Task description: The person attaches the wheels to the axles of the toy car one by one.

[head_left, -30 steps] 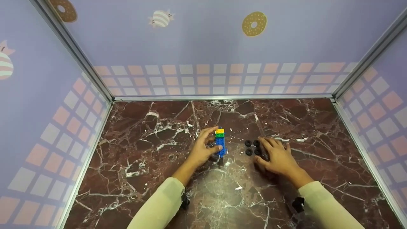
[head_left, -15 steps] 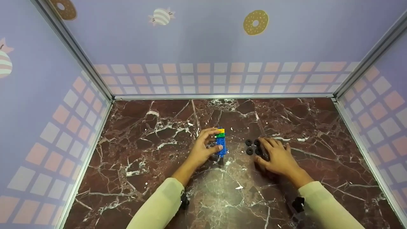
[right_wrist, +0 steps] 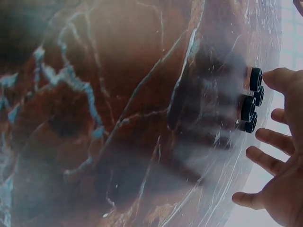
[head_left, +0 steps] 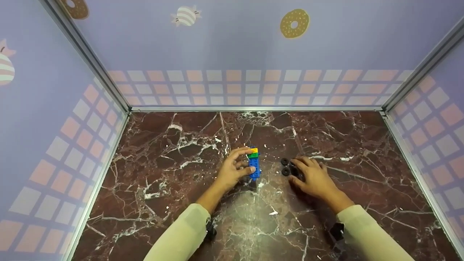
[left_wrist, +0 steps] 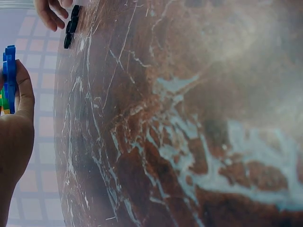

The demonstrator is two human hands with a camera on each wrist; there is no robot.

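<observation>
A blue toy-brick assembly [head_left: 256, 162] with green and yellow bricks at its far end is gripped by my left hand [head_left: 230, 172], thumb on the near part and fingertips at the far end. In the left wrist view the blue assembly [left_wrist: 10, 75] shows edge-on, partly cut off by the frame. Several small black toy wheels [head_left: 285, 171] lie grouped on the table to its right. Beside and partly over them is my right hand [head_left: 314, 177], its fingers spread and hiding some wheels. The right wrist view has the thumb at one of the black wheels [right_wrist: 248, 109]; contact is hard to tell.
The tabletop [head_left: 174, 217] is dark red marble pattern with white veins. Lilac walls with pink and white squares enclose it at the back [head_left: 232, 43] and both sides, with metal strips along the edges.
My right hand has shifted slightly left over the wheels and covers more of them. The left hand keeps its grip on the brick assembly. The head view has tilted slightly.
</observation>
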